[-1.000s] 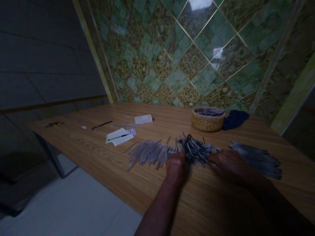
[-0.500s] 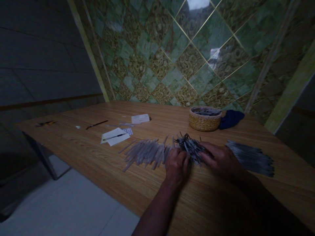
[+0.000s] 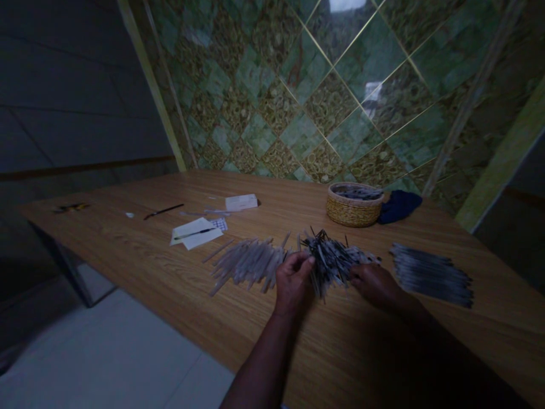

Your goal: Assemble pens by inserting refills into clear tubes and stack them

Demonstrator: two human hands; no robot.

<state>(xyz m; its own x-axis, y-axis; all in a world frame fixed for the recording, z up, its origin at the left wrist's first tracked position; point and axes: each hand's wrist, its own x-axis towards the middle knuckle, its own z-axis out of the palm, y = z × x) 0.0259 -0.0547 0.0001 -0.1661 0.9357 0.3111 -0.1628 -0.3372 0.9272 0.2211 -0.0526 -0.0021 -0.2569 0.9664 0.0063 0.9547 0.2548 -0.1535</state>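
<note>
Rolls left hand (image 3: 293,281) thumb-up by dark pile (image 3: 330,255) | lowers right hand (image 3: 374,284), curled | cannot tell either pinch | leaves pile loose

The woven basket (image 3: 354,213) hides the lower part of its contents (image 3: 357,193). In front of it, the right hand (image 3: 372,281) masks its own fingertips; far left of the basket, a dark-and-yellow object (image 3: 70,208) is too blurred to identify.
</note>
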